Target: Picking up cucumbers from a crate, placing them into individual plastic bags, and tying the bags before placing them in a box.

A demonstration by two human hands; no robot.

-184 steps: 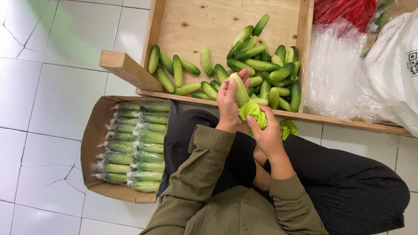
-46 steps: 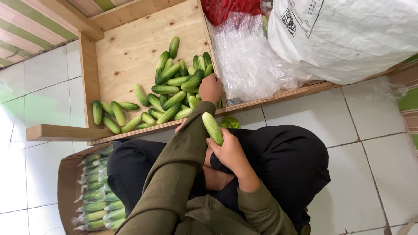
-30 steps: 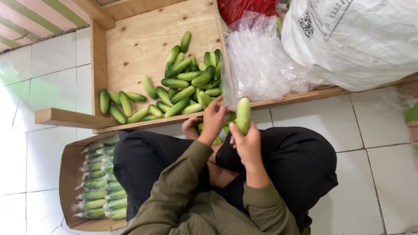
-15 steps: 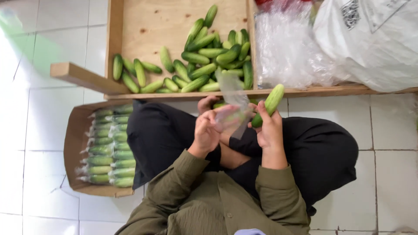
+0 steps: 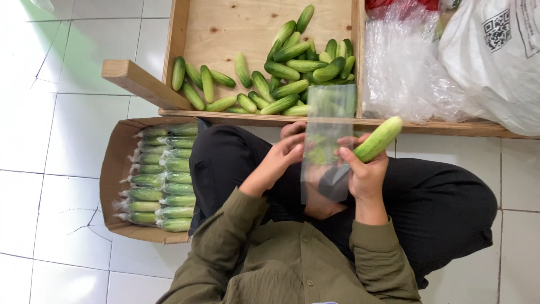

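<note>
Above the lap, the left hand (image 5: 281, 160) pinches a clear bag (image 5: 326, 146); the right hand (image 5: 363, 171) grips a cucumber (image 5: 378, 139) and the bag's other edge. Spread the mouth wide, then slide the cucumber in endwise.

A produce packing spot: a wooden crate (image 5: 185, 22) of loose cucumbers (image 5: 281, 70), a carton (image 5: 115, 169) of bagged ones, tiled floor (image 5: 62, 141).
</note>
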